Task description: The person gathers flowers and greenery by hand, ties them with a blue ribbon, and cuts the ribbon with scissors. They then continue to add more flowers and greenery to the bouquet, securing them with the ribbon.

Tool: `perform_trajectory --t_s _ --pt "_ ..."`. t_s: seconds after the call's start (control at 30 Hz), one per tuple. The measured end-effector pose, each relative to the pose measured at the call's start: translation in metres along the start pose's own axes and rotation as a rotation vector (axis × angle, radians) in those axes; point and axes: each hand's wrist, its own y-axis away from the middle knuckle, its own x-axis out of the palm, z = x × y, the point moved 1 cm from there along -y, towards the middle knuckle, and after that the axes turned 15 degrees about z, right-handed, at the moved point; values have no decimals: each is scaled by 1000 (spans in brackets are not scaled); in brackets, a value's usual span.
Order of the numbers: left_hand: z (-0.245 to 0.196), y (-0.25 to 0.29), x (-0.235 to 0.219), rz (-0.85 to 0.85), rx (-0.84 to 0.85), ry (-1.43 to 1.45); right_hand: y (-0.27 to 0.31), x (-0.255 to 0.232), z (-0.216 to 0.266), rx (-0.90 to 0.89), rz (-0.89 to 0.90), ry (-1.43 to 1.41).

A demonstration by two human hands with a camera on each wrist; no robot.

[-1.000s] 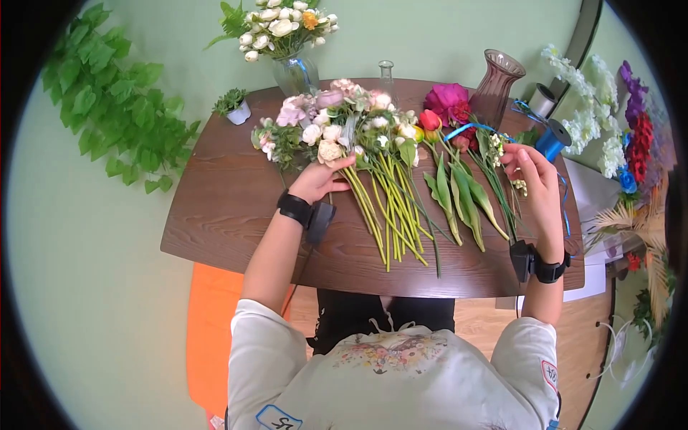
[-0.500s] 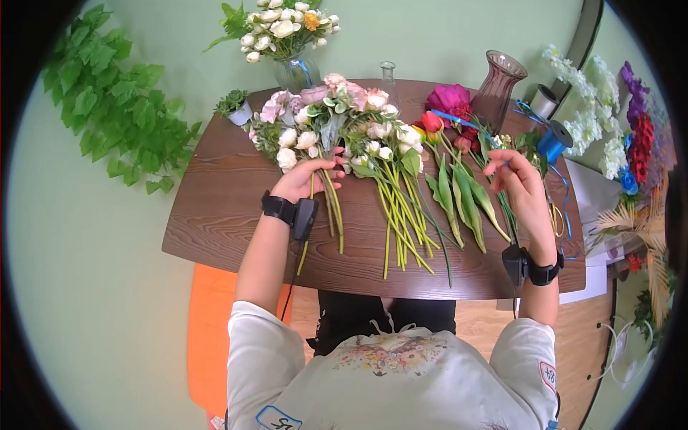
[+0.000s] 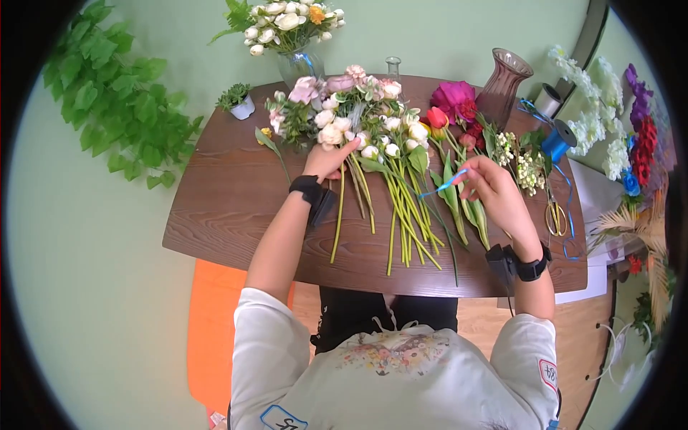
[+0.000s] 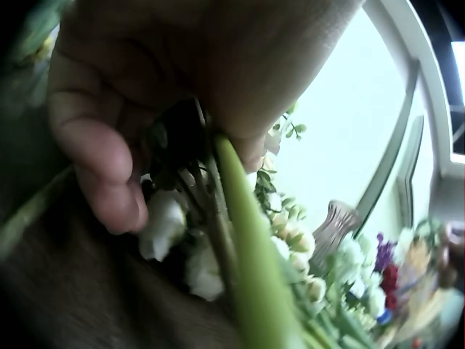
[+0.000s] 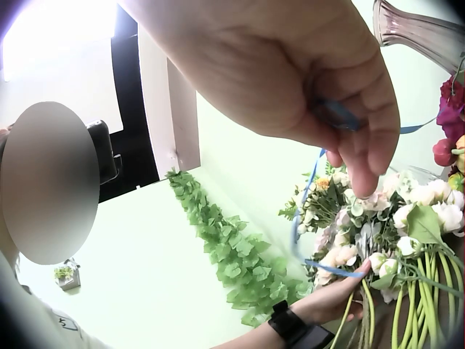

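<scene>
The left hand [image 3: 331, 159] grips several flower stems [image 4: 247, 218] just beneath a cluster of white and pale pink blooms [image 3: 337, 125]. In the left wrist view its fingers curl around these stems. To the right, my right hand [image 3: 496, 193] pinches a thin blue ribbon [image 3: 443, 188]. That ribbon loops down toward the left hand in the right wrist view. Between the hands lie more light green stems [image 3: 405, 222], topped by white blooms [image 3: 398, 136]. Red and yellow tulips [image 3: 437, 120] with broad leaves lie beneath the right hand's side.
A purple glass vase [image 3: 502, 82] stands at the back right, near a blue ribbon spool [image 3: 557, 140]. Gold-handled scissors [image 3: 555, 217] lie at the table's right. A vase of white flowers [image 3: 297, 64] and a small potted plant [image 3: 240, 104] stand at the back left.
The right hand has come left and toward the front, drawing the blue ribbon toward the bunch. My left hand went left with its stems, then back right. A small yellow flower shows at left.
</scene>
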Motion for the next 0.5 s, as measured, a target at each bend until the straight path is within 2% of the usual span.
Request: perform_trajectory --t_s 0.03,0.07,0.13,0.17,0.2,0.27,0.33,0.4,0.43,0.5 --pt "-3 -1 1 -40 -51 -133 -2 1 0 -14 -37 -15" --pt "-5 0 2 -36 -47 -131 -4 3 0 -11 -40 -13" --pt "-10 -2 5 -13 -101 -159 -8 2 1 -160 -155 -97" --pt "-7 -3 7 -8 -85 -58 -8 -2 3 -163 -129 -221" --pt "-2 -3 8 -6 -81 -63 -7 -4 3 -164 -136 -221" --pt "1 5 10 136 82 273 -7 -8 1 -129 -179 -337" --pt "5 8 11 170 82 355 -8 -7 0 -143 -149 -354" --pt "8 7 13 234 199 704 -13 -4 -12 -122 -90 -334" --pt "7 6 12 328 152 832 -16 0 -14 -135 -76 -362" --pt "5 5 9 329 158 796 -17 5 -11 -148 -65 -344"
